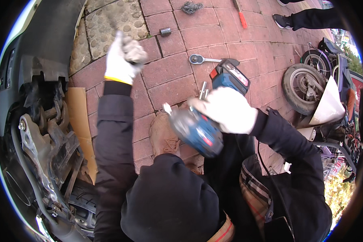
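Observation:
My left hand [126,58], in a white work glove with a yellow cuff edge, is held out over the paving with its fingers curled in. A thin dark smear shows above its fingertips, and motion blur hides what it grips, if anything. My right hand [226,109], also gloved in white, wraps the handle of a blue and black cordless impact wrench [197,131]. The tool's blurred nose points up and left, and its battery [232,76] sticks out beyond the glove. Shiny metal tubes, probably sockets [203,90], show just behind the right hand.
A scooter's exposed frame [40,149] stands close at left, beside a cardboard strip [80,121]. On the red bricks lie a ratchet [196,59], a dark socket [165,32], a wiry grey clump [192,7] and a red-handled tool [243,19]. Another two-wheeler's wheel [304,88] and a person's shoe [282,21] are at right.

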`<act>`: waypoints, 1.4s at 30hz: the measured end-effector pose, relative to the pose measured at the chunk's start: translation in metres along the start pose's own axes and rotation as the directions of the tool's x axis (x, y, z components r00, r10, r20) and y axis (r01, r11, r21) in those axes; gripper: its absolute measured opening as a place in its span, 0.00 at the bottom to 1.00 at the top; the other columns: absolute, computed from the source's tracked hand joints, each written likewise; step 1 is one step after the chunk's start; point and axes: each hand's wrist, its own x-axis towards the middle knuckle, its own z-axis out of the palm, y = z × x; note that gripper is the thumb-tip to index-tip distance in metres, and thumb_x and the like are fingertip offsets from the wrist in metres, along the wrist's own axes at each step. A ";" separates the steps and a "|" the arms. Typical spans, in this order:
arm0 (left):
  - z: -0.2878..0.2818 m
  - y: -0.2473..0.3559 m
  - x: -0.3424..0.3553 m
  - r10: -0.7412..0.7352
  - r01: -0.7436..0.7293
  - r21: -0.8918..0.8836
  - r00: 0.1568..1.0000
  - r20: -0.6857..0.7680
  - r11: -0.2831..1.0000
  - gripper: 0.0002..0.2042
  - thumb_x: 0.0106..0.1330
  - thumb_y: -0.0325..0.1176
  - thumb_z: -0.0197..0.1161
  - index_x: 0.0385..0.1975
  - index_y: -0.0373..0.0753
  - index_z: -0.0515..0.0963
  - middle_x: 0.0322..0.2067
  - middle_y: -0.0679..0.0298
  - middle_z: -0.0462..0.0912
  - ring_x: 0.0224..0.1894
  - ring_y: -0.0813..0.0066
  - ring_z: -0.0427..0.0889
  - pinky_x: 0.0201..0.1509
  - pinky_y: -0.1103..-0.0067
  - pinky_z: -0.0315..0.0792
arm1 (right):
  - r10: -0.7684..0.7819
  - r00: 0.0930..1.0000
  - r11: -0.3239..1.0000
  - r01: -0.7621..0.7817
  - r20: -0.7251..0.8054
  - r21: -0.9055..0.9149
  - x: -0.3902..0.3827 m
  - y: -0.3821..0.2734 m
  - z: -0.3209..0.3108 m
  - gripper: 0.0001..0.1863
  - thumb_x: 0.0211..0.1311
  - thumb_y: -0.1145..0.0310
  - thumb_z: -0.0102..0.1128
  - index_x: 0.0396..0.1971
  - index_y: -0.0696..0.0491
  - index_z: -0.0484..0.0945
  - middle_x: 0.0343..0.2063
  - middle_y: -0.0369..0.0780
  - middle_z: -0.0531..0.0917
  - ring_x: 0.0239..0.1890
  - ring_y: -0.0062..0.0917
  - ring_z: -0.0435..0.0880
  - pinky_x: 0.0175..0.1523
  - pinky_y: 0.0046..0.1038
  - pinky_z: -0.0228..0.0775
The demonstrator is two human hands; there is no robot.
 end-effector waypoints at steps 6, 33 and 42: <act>-0.056 -0.043 -0.013 0.237 -0.092 0.700 0.965 -0.114 0.708 0.23 0.80 0.59 0.60 0.29 0.48 0.70 0.17 0.75 0.63 0.13 0.81 0.60 0.16 0.75 0.62 | 0.229 0.898 0.973 -0.228 -0.376 0.047 -0.049 0.041 0.003 0.36 0.50 0.69 0.74 0.63 0.58 0.79 0.39 0.47 0.87 0.42 0.46 0.88 0.49 0.41 0.79; -0.074 -0.129 -0.022 -0.164 0.180 0.593 0.983 -0.082 0.785 0.09 0.75 0.34 0.59 0.50 0.40 0.75 0.26 0.65 0.76 0.22 0.79 0.76 0.20 0.79 0.68 | 0.860 0.503 0.101 0.000 -0.087 0.995 -0.030 0.012 -0.003 0.16 0.63 0.79 0.72 0.50 0.58 0.83 0.37 0.38 0.88 0.37 0.23 0.87 0.45 0.28 0.81; 0.093 0.004 -0.141 0.198 -0.166 -0.347 0.978 0.060 0.923 0.20 0.87 0.51 0.50 0.31 0.45 0.64 0.25 0.72 0.62 0.20 0.79 0.58 0.24 0.78 0.60 | 0.717 0.684 0.105 -0.300 0.137 0.948 -0.023 -0.109 -0.111 0.17 0.65 0.70 0.72 0.52 0.56 0.81 0.37 0.34 0.83 0.38 0.21 0.81 0.47 0.25 0.74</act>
